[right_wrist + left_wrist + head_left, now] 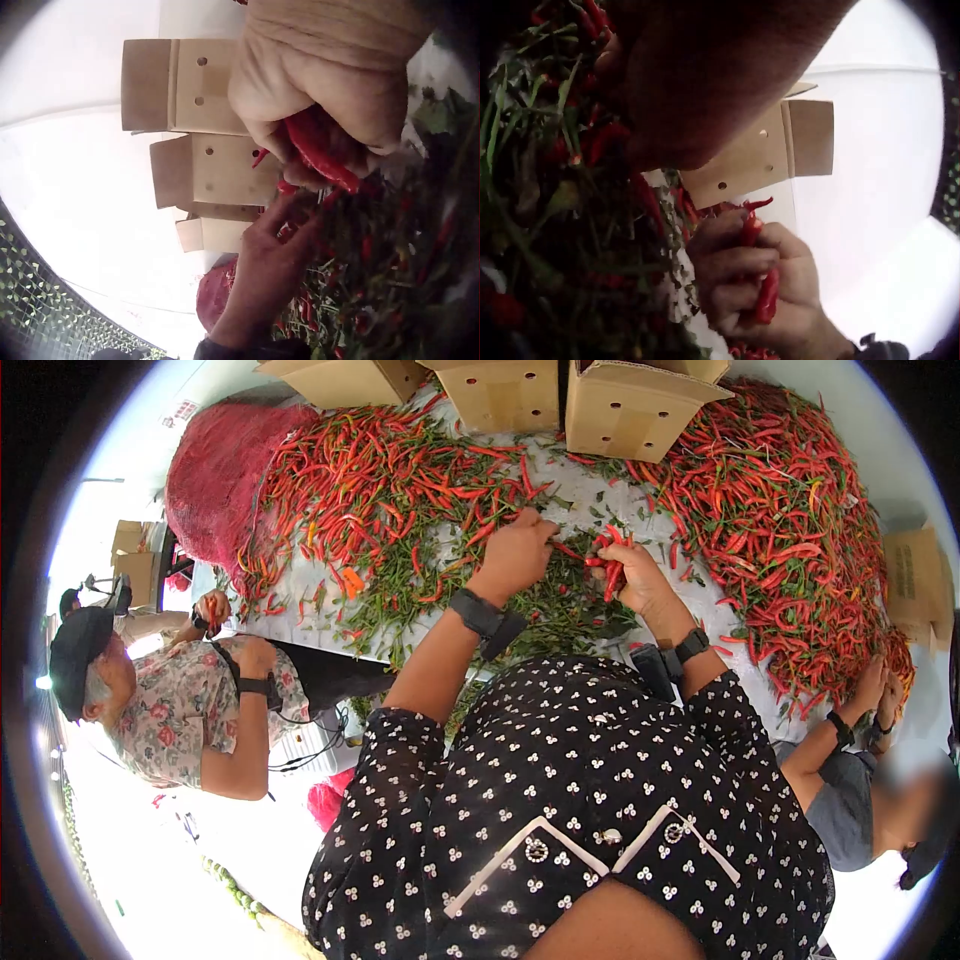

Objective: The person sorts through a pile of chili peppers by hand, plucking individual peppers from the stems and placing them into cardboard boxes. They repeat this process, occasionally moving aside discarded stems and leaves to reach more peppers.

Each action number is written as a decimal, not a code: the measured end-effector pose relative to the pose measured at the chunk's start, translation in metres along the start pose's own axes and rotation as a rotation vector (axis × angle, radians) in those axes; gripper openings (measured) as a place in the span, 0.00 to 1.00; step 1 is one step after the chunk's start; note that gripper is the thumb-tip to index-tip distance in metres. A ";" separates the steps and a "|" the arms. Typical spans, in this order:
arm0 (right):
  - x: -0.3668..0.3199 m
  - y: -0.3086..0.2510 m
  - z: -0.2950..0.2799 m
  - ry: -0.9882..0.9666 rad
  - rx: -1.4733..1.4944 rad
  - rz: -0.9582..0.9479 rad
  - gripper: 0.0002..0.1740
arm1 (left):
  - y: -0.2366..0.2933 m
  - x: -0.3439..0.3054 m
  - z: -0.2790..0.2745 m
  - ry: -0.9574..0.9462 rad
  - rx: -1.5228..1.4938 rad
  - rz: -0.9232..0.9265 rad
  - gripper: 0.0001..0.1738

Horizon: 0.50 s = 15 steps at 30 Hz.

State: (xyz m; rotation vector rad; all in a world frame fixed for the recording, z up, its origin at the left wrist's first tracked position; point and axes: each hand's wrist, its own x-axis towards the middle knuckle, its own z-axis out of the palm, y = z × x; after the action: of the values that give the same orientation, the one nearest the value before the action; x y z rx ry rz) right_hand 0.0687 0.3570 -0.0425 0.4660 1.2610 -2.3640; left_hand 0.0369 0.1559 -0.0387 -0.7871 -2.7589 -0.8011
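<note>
My right hand (640, 582) grips several red chili peppers (319, 154), their ends sticking out between curled fingers. In the left wrist view, the same hand (769, 281) has one chili (767, 296) showing against the palm. My left hand (517, 557) is bent over the pile to its left, its fingertips pinching a red chili (566, 549) that points toward the right hand. From the right wrist, the left hand (274, 259) appears just below the right one. Beneath both hands lies a heap of green stems and leaves (560, 610) mixed with red chilies.
A large chili heap (770, 530) covers the table's right side; more chilies (370, 470) spill from a red mesh sack (215, 490) at left. Cardboard boxes (640, 410) line the back. One person (190, 700) sits at left; another person's hands (875, 695) work at the right.
</note>
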 end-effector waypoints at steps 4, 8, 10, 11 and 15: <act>-0.004 -0.001 0.008 -0.019 0.072 0.049 0.08 | 0.003 0.002 0.001 -0.068 0.094 0.009 0.07; -0.006 -0.003 0.005 -0.063 0.115 0.058 0.08 | 0.004 0.001 -0.008 0.007 -0.182 -0.058 0.08; -0.004 -0.003 0.004 -0.063 0.087 0.073 0.08 | 0.018 -0.002 -0.016 -0.022 -0.265 -0.109 0.09; -0.003 -0.003 0.004 -0.064 0.056 0.089 0.09 | 0.026 -0.003 -0.019 -0.049 -0.347 -0.163 0.10; -0.007 -0.005 0.019 0.000 -0.046 0.053 0.09 | 0.043 -0.005 -0.028 -0.098 -0.420 -0.200 0.09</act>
State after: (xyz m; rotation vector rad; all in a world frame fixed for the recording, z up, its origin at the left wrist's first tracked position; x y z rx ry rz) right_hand 0.0709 0.3450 -0.0255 0.4790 1.2845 -2.2861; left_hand 0.0641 0.1692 0.0024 -0.6298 -2.8226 -1.4506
